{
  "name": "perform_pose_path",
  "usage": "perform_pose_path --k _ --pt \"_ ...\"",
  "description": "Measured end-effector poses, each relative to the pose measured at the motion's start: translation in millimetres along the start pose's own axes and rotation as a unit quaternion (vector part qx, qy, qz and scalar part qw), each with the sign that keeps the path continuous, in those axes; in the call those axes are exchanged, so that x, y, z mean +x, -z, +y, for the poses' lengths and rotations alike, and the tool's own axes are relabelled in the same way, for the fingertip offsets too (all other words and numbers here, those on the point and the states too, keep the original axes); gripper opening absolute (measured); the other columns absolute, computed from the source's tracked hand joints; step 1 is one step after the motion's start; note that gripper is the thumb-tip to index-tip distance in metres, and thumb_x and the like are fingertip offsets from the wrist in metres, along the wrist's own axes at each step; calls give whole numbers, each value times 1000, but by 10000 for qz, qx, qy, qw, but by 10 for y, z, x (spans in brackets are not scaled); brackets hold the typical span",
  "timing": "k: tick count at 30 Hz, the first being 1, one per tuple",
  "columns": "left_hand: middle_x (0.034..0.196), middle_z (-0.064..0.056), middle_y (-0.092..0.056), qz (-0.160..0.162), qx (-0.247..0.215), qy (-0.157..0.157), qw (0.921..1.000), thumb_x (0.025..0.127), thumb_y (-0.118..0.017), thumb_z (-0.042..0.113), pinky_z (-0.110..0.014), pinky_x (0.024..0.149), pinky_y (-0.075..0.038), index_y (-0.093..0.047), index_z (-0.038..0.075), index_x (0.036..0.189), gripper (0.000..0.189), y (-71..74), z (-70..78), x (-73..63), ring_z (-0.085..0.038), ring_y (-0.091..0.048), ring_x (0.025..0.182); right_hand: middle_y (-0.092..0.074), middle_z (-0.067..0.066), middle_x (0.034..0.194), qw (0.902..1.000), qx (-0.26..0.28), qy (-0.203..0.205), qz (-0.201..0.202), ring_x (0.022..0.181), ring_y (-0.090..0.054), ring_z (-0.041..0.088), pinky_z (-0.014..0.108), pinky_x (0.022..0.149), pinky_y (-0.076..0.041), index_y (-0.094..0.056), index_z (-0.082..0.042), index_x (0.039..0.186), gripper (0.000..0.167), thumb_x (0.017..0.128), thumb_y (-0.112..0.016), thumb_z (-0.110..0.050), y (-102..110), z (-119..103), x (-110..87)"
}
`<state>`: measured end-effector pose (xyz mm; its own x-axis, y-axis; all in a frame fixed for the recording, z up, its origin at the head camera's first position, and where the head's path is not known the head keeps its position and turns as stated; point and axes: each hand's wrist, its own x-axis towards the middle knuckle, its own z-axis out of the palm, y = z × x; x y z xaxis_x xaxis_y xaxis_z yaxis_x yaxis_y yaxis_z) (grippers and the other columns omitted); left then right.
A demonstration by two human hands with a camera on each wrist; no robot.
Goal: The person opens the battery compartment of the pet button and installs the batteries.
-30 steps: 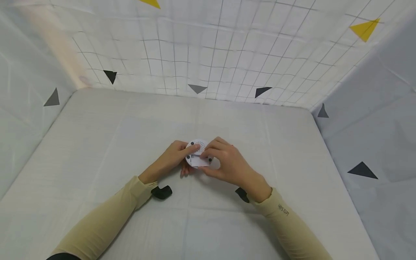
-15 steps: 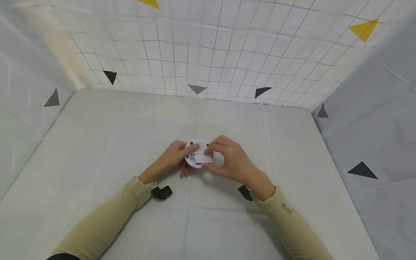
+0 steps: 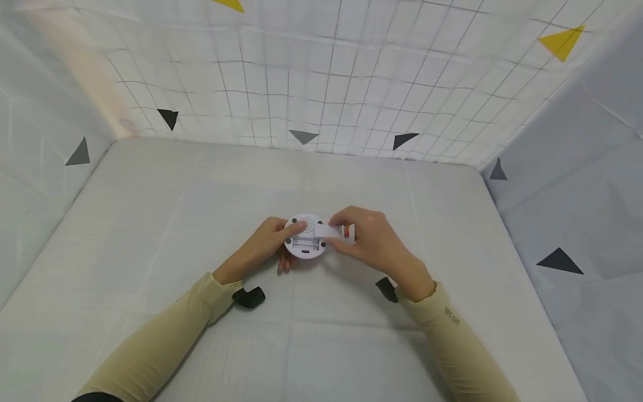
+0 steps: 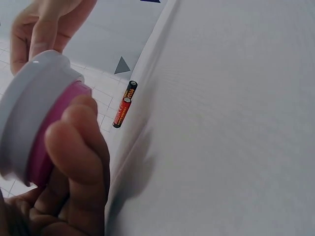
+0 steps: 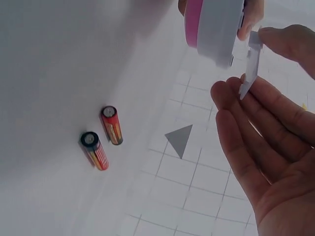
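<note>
My left hand [image 3: 271, 237] grips a round white device [image 3: 312, 254] with its back turned up, the thumb lying across the speaker holes. Small dark feet dot that back, and a battery compartment [image 3: 305, 243] lies uncovered with no batteries visible in it. In the left wrist view the device's other side is pink [image 4: 55, 130], and curled fingers press against it. Between thumb and fingertips, my right hand [image 3: 374, 240] pinches a thin white battery cover [image 5: 252, 61], held just apart from the device. Two red-and-black batteries [image 5: 112, 125] lie on the table near that hand, partly hidden in the head view.
A white cloth covers the table [image 3: 201, 195]. Behind it rises a white gridded sheet [image 3: 311, 84] with dark and yellow triangles, and pale side walls [image 3: 577, 206] stand left and right. Black wrist mounts [image 3: 249, 297] stick out from the sleeves.
My right hand has slid the battery cover off to the right and lifted it away, baring the compartment. The batteries have come into the head view. My left hand has barely moved.
</note>
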<state>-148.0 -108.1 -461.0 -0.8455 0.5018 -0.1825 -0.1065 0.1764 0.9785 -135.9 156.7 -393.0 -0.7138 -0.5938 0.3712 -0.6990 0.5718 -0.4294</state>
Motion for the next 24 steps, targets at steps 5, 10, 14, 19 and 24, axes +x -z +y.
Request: perform_pose_path --k 5,10,14,19,24 --pt "66 -19 -71 20 -2 30 10000 109 -55 48 -32 45 -54 -73 0 95 53 0 0 2 -23 -62 44 -75 4 100 9997 173 -141 74 81 -70 20 34 70 -59 -75 -6 108 29 85 -90 -16 47 59 -7" --pt "66 -18 -71 43 -8 67 10000 108 -57 48 -32 45 -54 -73 0 97 51 0 2 -3 -22 -62 44 -75 5 100 9994 234 -222 101 81 -71 21 40 73 -62 -74 -4 107 28 85 -90 -13 70 121 -23" --pt "65 -17 -71 54 -57 74 9999 108 -57 47 -32 44 -54 -73 0 98 51 -1 -5 -3 -22 -62 44 -76 5 100 9992 184 -334 124 84 -73 22 43 78 -63 -74 -4 107 27 86 -89 -13 81 195 -35" --pt "65 -18 -71 25 -152 41 9999 108 -57 46 -32 44 -54 -72 -1 96 51 -6 -12 -2 -22 -61 43 -77 5 101 9982 110 -557 193 88 -74 20 40 83 -63 -75 -6 107 28 85 -90 -14 116 291 -51" --pt "65 -19 -71 33 -161 -13 9999 108 -57 45 -32 43 -53 -73 -1 96 50 -7 -15 -1 -22 -61 42 -78 6 102 9974 65 -655 289 90 -75 22 41 85 -64 -75 -4 107 30 84 -91 -15 157 353 -56"
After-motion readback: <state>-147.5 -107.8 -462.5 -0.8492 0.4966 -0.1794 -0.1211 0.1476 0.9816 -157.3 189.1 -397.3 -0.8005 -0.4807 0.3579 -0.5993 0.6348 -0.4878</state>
